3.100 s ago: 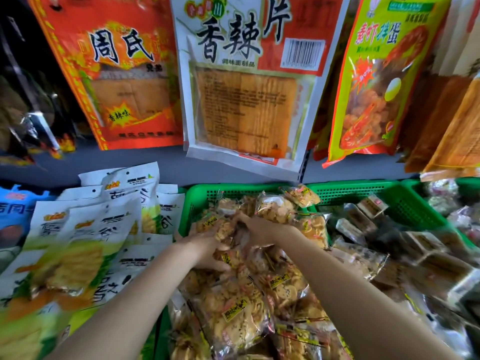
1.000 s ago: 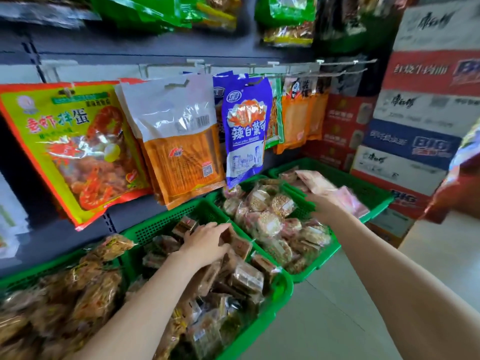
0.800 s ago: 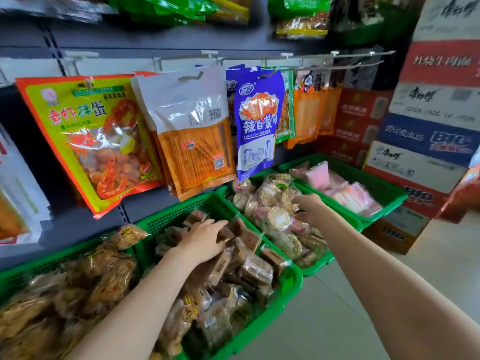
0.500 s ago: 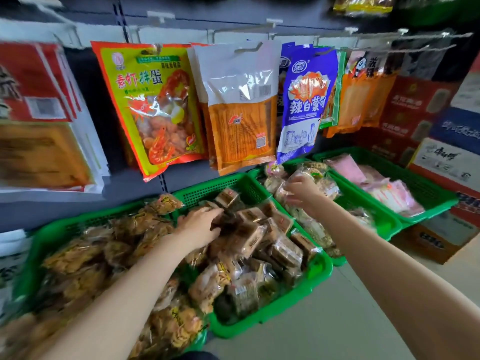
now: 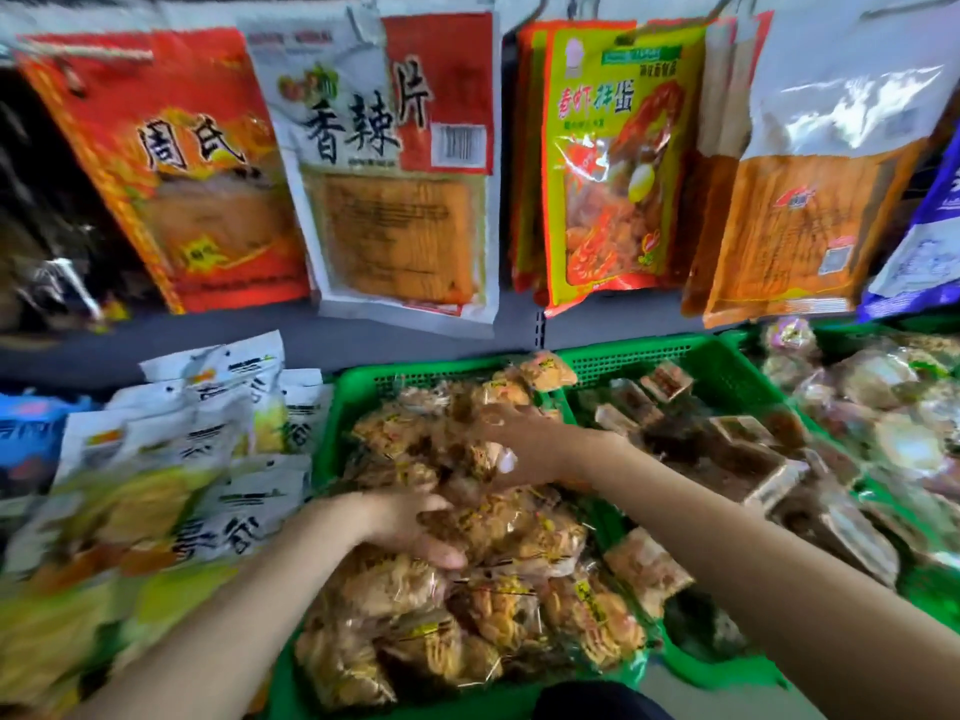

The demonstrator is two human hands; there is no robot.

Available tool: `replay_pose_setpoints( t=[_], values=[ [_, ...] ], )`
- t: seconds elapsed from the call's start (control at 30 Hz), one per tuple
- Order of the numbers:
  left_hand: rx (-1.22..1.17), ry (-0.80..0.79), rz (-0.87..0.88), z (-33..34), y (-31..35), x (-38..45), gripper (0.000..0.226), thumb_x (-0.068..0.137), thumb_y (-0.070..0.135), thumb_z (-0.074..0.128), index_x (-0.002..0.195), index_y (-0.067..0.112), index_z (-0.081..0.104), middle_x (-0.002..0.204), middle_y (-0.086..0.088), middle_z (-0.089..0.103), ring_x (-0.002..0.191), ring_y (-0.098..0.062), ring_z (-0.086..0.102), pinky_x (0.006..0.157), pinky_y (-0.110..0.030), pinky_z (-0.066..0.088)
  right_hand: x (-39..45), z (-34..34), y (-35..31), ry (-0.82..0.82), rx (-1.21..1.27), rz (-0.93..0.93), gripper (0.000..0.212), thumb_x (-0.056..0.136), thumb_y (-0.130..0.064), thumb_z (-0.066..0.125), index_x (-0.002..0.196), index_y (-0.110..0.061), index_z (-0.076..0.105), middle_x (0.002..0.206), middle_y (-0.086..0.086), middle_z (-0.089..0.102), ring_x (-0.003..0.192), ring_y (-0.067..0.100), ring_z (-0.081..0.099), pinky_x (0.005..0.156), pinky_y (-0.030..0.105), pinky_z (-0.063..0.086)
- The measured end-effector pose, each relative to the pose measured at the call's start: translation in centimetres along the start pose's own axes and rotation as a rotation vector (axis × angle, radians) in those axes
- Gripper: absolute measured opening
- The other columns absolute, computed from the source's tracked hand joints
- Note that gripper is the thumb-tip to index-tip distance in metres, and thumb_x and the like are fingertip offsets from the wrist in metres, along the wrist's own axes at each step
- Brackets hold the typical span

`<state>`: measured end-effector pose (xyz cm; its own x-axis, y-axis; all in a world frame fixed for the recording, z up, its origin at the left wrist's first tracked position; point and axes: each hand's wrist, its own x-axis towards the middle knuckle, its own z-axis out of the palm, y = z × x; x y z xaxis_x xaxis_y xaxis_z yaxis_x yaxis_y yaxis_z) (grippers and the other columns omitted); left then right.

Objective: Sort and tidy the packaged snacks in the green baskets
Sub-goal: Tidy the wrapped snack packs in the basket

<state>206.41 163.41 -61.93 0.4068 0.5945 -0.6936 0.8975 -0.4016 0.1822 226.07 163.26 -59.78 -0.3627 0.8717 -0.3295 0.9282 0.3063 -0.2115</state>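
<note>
A green basket (image 5: 363, 383) in the middle holds several clear packets of golden fried snacks (image 5: 498, 621). My left hand (image 5: 410, 530) lies on the pile near its centre, thumb below and fingers above one snack packet (image 5: 493, 527), gripping it. My right hand (image 5: 527, 444) rests palm down on packets further back, fingers stretched to the left. To the right, a second green basket (image 5: 691, 358) holds brown wrapped squares (image 5: 737, 449). A third basket at the far right carries round wrapped cakes (image 5: 883, 387). The picture is blurred by motion.
Large snack bags hang on the wall above the baskets: red (image 5: 171, 163), white-and-red (image 5: 395, 168), yellow-green (image 5: 618, 158), orange (image 5: 810, 210). White-and-yellow bags (image 5: 208, 459) are stacked left of the basket. A blue pack (image 5: 26, 439) lies at the far left.
The view has swung left. My left hand left the brown squares and my right hand left the round cakes; both now sit on the golden snack packets.
</note>
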Motion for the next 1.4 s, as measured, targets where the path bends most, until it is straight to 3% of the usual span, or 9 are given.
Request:
replay_pose_setpoints(
  t=[0.23, 0.4, 0.57, 0.73, 0.87, 1.1, 1.2, 1.3, 1.4],
  values=[
    [0.082, 0.097, 0.02, -1.1, -1.1, 1.0, 0.069, 0.086, 0.046, 0.058, 0.145, 0.025, 0.029, 0.155, 0.0, 0.017, 0.138, -0.023, 0.028, 0.111, -0.036, 0.03, 7.9, 0.8, -2.5, -0.126, -0.245, 0.136, 0.095, 0.08, -0.035, 0.07, 0.146, -0.045, 0.002, 0.156, 0.002, -0.019, 0.141, 0.044, -0.009, 0.106, 0.07, 0.014],
    [0.1, 0.103, -0.029, -2.0, -2.3, 2.0, 0.067, 0.088, 0.038, 0.056, 0.147, 0.028, 0.025, 0.157, -0.003, 0.012, 0.141, -0.025, 0.023, 0.111, -0.038, 0.03, 11.6, 2.6, -2.5, -0.307, -0.265, 0.316, 0.072, 0.085, -0.035, 0.062, 0.146, -0.026, 0.025, 0.148, 0.008, 0.031, 0.133, 0.037, 0.032, 0.102, 0.058, 0.032],
    [0.104, 0.085, -0.043, -2.4, -2.5, 2.2, 0.064, 0.088, 0.041, 0.056, 0.145, 0.032, 0.028, 0.157, -0.003, 0.011, 0.142, -0.026, 0.02, 0.113, -0.041, 0.027, 9.0, 3.1, -1.1, -0.115, -0.309, 0.121, 0.046, 0.086, -0.031, 0.062, 0.128, -0.014, 0.053, 0.14, 0.007, 0.033, 0.132, 0.037, 0.03, 0.102, 0.05, 0.039],
    [0.019, 0.09, -0.025, -2.3, -2.8, 2.3, 0.064, 0.085, 0.039, 0.062, 0.142, 0.033, 0.034, 0.154, -0.004, 0.023, 0.134, -0.026, 0.035, 0.108, -0.036, 0.035, 4.9, 0.9, 1.6, 0.316, -0.042, 0.18, 0.022, 0.079, -0.033, 0.066, 0.094, -0.017, 0.07, 0.113, -0.004, 0.051, 0.112, 0.028, 0.047, 0.08, 0.032, 0.049],
    [0.061, 0.085, -0.032, -2.3, -2.5, 2.4, 0.063, 0.086, 0.039, 0.058, 0.143, 0.033, 0.032, 0.156, -0.004, 0.016, 0.138, -0.027, 0.028, 0.108, -0.039, 0.033, 2.4, -2.7, 4.4, 0.627, 0.003, 0.382, 0.028, 0.078, -0.035, 0.068, 0.087, -0.009, 0.07, 0.114, 0.001, 0.052, 0.108, 0.033, 0.04, 0.085, 0.037, 0.043],
    [0.012, 0.113, -0.008, -2.3, -2.3, 2.1, 0.061, 0.087, 0.032, 0.059, 0.143, 0.026, 0.034, 0.152, -0.005, 0.027, 0.131, -0.025, 0.039, 0.102, -0.034, 0.039, 2.7, -2.4, 4.7, 0.675, 0.132, 0.389, 0.034, 0.074, -0.045, 0.071, 0.072, -0.012, 0.063, 0.105, 0.009, 0.052, 0.105, 0.031, 0.048, 0.089, 0.037, 0.031],
    [0.005, 0.152, -0.003, -2.2, -2.6, 1.8, 0.058, 0.089, 0.031, 0.058, 0.142, 0.026, 0.036, 0.155, -0.006, 0.017, 0.138, -0.026, 0.03, 0.109, -0.036, 0.033, 4.6, -2.2, 2.9, 0.678, 0.333, 0.468, 0.039, 0.075, -0.043, 0.071, 0.058, -0.012, 0.053, 0.095, 0.01, 0.05, 0.099, 0.03, 0.051, 0.087, 0.036, 0.032],
    [-0.021, 0.181, -0.013, -2.0, -3.1, 1.7, 0.054, 0.09, 0.031, 0.056, 0.141, 0.029, 0.038, 0.158, -0.007, 0.006, 0.143, -0.028, 0.017, 0.114, -0.041, 0.026, 7.0, -1.5, 1.1, 0.623, 0.433, 0.489, 0.035, 0.077, -0.046, 0.068, 0.067, -0.013, 0.064, 0.108, 0.012, 0.056, 0.109, 0.03, 0.048, 0.088, 0.034, 0.034],
    [-0.056, 0.226, -0.01, -1.7, -3.4, 1.8, 0.049, 0.091, 0.032, 0.055, 0.138, 0.03, 0.042, 0.156, -0.005, 0.014, 0.142, -0.026, 0.02, 0.114, -0.039, 0.025, 8.0, -0.8, 0.2, 0.501, 0.464, 0.314, 0.026, 0.084, -0.039, 0.063, 0.095, -0.016, 0.07, 0.125, 0.01, 0.047, 0.126, 0.025, 0.037, 0.103, 0.029, 0.023]
  ],
)
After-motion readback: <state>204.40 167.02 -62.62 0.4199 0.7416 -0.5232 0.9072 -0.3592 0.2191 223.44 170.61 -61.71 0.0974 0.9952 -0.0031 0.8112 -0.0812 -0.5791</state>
